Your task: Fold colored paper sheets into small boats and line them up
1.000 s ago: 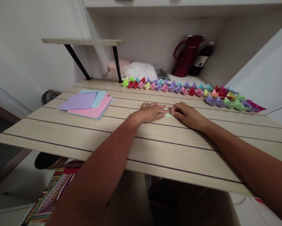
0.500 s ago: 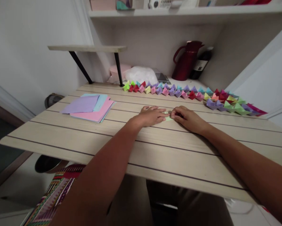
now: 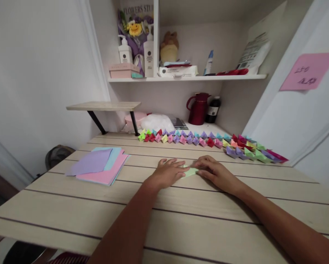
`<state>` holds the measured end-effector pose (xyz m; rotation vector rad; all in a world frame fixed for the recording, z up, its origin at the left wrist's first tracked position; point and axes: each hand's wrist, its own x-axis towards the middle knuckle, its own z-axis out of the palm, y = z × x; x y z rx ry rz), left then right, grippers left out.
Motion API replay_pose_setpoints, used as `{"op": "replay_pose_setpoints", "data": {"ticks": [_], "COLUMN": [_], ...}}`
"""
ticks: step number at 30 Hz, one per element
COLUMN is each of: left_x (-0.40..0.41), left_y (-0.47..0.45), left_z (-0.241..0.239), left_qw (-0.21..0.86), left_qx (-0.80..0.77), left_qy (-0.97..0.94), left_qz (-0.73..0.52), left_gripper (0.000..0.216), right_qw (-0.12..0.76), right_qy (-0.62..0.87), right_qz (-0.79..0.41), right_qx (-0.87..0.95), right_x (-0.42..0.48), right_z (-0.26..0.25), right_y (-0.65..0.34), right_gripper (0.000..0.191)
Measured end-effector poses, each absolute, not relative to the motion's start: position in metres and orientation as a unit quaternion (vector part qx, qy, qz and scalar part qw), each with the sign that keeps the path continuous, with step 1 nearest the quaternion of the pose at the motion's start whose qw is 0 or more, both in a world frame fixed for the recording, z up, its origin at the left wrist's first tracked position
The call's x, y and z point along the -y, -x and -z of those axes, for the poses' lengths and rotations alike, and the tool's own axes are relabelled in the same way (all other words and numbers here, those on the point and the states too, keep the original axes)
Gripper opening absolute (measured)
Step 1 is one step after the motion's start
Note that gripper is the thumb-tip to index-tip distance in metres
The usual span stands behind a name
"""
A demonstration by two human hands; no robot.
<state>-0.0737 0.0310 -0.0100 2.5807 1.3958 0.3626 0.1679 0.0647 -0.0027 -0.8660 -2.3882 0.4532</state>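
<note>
A small folded piece of light green paper lies on the wood-plank table between my hands. My left hand rests flat with fingers spread, its fingertips on the paper's left part. At the paper's right end is my right hand, its fingers bent and the thumb apart from the index finger, thumb tip at the paper's corner. To the left sits a stack of coloured paper sheets, with a purple sheet on top. Rows of folded paper boats in many colours line the table's back edge.
A small raised shelf on black brackets stands at the back left. Behind the boats are a white plastic bag, a dark red jug and a dark bottle. Above runs a wall shelf with bottles and boxes.
The view has tilted up, showing more of the wall shelf and a pink note. My right thumb and fingers have parted from a pinch, and more of the green paper shows.
</note>
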Motion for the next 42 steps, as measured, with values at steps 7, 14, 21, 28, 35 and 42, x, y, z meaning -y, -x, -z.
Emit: {"op": "replay_pose_setpoints", "data": {"ticks": [7,14,21,28,35,42], "left_x": [-0.037,-0.034,-0.040,-0.045,-0.043,-0.050], "left_y": [0.075,0.078,0.076,0.072,0.072,0.070], "left_z": [0.010,0.003,0.006,0.001,-0.004,0.001], "left_qw": [0.137,0.165,0.166,0.176,0.230,0.354], "left_qx": [-0.492,-0.484,-0.488,-0.495,-0.476,-0.496], "left_qy": [-0.845,-0.839,-0.827,-0.807,-0.773,-0.622], "left_qz": [-0.159,-0.188,-0.225,-0.270,-0.351,-0.492], "left_gripper": [0.044,0.061,0.039,0.026,0.023,0.024], "right_qw": [0.218,0.224,0.220,0.181,0.278,0.424], "right_qy": [0.313,0.364,0.363,0.353,0.402,0.451], "right_qz": [-0.097,-0.043,-0.030,0.096,0.000,-0.260], "right_qx": [0.919,0.903,0.905,0.913,0.873,0.741], "right_x": [-0.064,-0.069,-0.064,-0.057,-0.057,-0.065], "right_z": [0.006,0.008,0.002,-0.002,-0.002,0.003], "right_y": [-0.156,-0.141,-0.139,-0.125,-0.119,-0.120], "right_gripper": [0.035,0.024,0.047,0.025,0.022,0.025]}}
